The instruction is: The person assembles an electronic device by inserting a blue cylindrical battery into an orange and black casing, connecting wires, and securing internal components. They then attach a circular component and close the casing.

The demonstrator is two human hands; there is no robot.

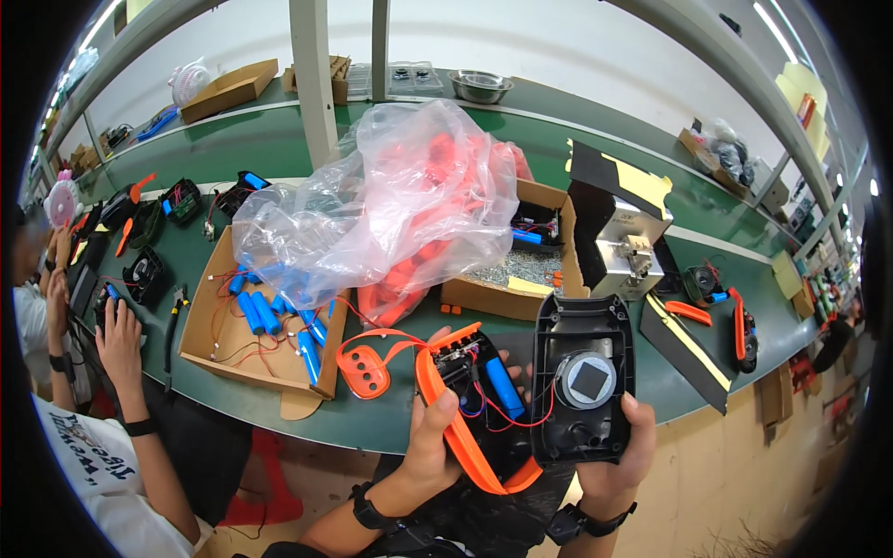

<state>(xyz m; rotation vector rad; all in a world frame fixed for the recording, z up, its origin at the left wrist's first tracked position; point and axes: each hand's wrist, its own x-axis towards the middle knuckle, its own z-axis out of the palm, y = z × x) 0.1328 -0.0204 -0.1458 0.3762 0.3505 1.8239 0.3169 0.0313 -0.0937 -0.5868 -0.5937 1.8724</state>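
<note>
My left hand [430, 435] is closed on the orange-rimmed half of a black plastic housing [465, 454], tilted with its inside facing me. In that half sit a blue cylindrical battery [503, 388] and thin wires; an orange perforated flap [363, 372] hangs off its left side on a strap. My right hand [635, 435] grips the lower right edge of the other black housing half [584, 442], held upright. A round silver speaker [586, 379] is fixed in it. A red wire runs between the halves, which are held side by side, apart, above the bench's front edge.
A cardboard box [307, 383] of blue batteries stands left, pliers [174, 325] beside it. A clear plastic bag [437, 186] of orange parts lies over another box [502, 299]. Right are a metal fixture [625, 251] and orange parts [688, 312]. A co-worker's hand [119, 346] works at left.
</note>
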